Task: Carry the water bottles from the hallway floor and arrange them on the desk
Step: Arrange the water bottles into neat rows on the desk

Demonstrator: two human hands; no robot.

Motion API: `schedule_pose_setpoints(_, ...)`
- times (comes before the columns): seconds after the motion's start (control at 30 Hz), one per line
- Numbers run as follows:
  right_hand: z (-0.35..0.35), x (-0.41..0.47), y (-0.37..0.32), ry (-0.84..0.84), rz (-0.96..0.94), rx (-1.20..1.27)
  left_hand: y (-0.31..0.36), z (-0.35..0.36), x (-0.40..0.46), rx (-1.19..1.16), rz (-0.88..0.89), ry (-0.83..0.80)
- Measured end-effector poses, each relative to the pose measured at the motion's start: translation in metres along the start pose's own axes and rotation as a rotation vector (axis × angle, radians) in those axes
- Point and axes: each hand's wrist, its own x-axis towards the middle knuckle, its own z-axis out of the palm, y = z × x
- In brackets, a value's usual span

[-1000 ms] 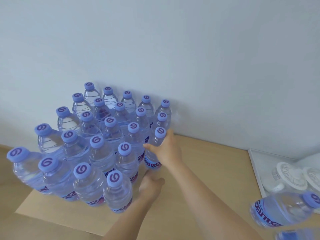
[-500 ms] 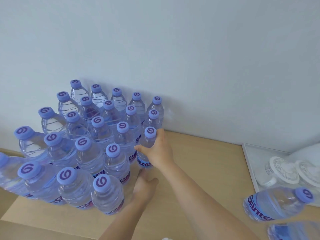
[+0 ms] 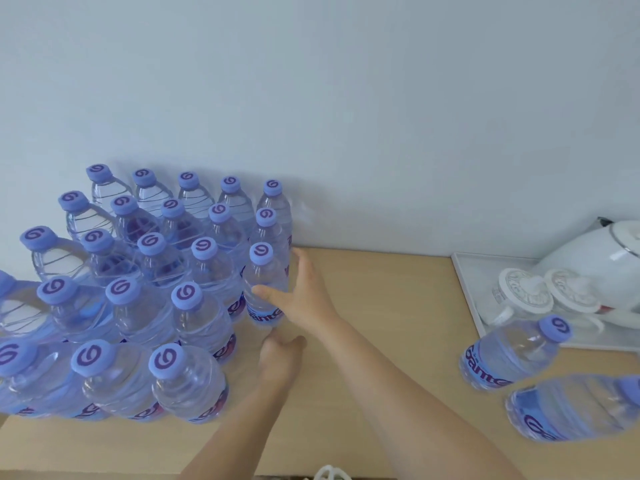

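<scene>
Bottles, block point(image 3: 145, 299): upright, purple-capped, packed in rows on the tabletop point(image 3: 381, 341) against the wall point(image 3: 346, 98), left of centre.

Tabletop: pale wood; carries the block, two loose bottles and a tray.

Tray point(image 3: 474, 289): white, at the right by the wall; holds a white kettle point(image 3: 595, 258) and two lidded cups point(image 3: 526, 292).

Loose bottles: one point(image 3: 509, 355) standing just in front of the tray, another point(image 3: 571, 410) at the lower right edge, blurred. Both well apart from the block; judged next to be fetched.

Corner bottle point(image 3: 263, 289): upright, long axis vertical, at the block's right edge, third row from the wall.

Right hand point(image 3: 304, 299): fingers spread, thumb across the corner bottle's front, fingers along its far right side; contact looks loose rather than clamped. Nearer of the two hands to this bottle, which lies directly left of the palm.

Left hand point(image 3: 277, 355): loosely curled, just below that bottle's base, holding nothing visible. Judged steadying or squaring the row.
</scene>
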Motion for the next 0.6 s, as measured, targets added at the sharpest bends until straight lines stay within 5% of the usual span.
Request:
schedule_pose_setpoints(0.17,-0.049,-0.039,0.032,0.189,0.031,-0.114,0.019,0.049,-0.021,0.120,0.227,-0.195)
schedule_pose_setpoints(0.47,-0.171,-0.128,0.057,1.208,-0.173,-0.424,0.043,0.146,-0.058,0.361,0.342,-0.598)
schedule_pose_setpoints(0.6,-0.200,-0.144,0.075,1.264,0.053,-0.340,0.043,0.168,-0.071,0.410,0.370,-0.679)
